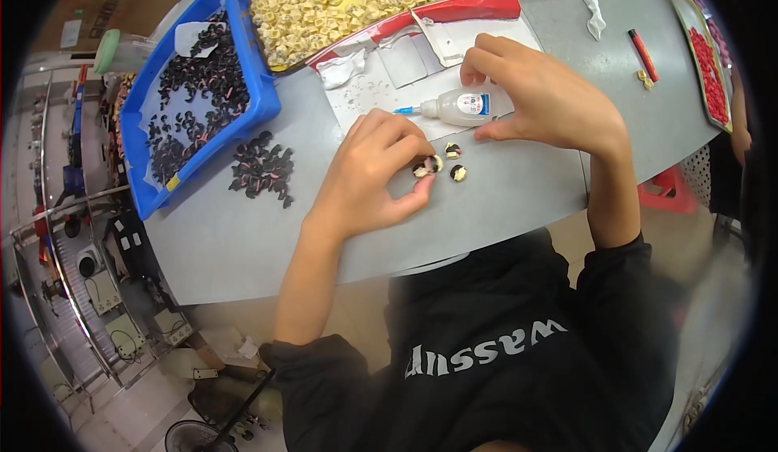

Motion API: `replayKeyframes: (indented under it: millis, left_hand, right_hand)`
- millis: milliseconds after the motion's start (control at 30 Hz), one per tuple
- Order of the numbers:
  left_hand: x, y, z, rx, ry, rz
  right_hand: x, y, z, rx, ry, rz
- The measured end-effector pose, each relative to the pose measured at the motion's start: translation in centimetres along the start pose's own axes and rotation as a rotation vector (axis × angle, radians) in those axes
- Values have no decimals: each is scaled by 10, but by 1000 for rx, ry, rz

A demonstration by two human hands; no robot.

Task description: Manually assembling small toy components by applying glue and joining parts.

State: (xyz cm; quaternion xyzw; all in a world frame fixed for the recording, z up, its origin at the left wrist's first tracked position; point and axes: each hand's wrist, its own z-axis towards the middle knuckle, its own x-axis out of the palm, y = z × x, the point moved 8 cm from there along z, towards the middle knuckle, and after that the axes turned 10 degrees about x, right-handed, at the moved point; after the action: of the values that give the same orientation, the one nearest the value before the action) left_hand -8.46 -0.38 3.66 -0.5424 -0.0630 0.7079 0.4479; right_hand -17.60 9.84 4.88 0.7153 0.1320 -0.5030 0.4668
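My left hand (369,172) rests at the table's middle, its thumb and fingertips closed on a small black-and-cream piece (432,164). The fingers partly cover that piece. Two similar pieces, an upper one (452,151) and a lower one (459,173), lie just right of those fingertips. A small clear squeeze bottle (460,108) with a blue needle tip lies on its side, the tip pointing left above my left hand. Around the bottle's base end, my right hand (555,100) has its thumb and fingers apart; whether they touch the bottle I cannot tell.
Left of my hands lies a pile of black curved bits (263,168), beside a blue tray (261,87) of more. A tray of cream pieces (348,2) stands at the back, near a red-and-white cardboard piece (478,6). Rightward are a red marker (640,51) and crumpled tissue (595,16).
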Motion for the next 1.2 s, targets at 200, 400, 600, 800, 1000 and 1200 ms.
replayKeyframes:
  millis: [200, 400, 600, 800, 1000, 1200]
  left_hand:
    - [-26, -2, -8, -47, -66, 165]
    - [-126, -28, -63, -428, -345, 465]
    - [-103, -16, -133, -641, -390, 433]
    - [-79, -6, -140, -660, -534, 428]
    - [-77, -4, -136, -666, -525, 393]
    - [-83, -10, -135, -546, -781, 188]
  right_hand:
    - [6, 4, 4, -18, 46, 14]
    - [4, -1, 9, 9, 123, 135]
    - [-9, 6, 12, -91, 47, 377]
    - [-17, 12, 15, -121, -34, 538]
    - [-19, 12, 15, -138, -79, 601]
    - [-12, 15, 19, -106, 38, 1048]
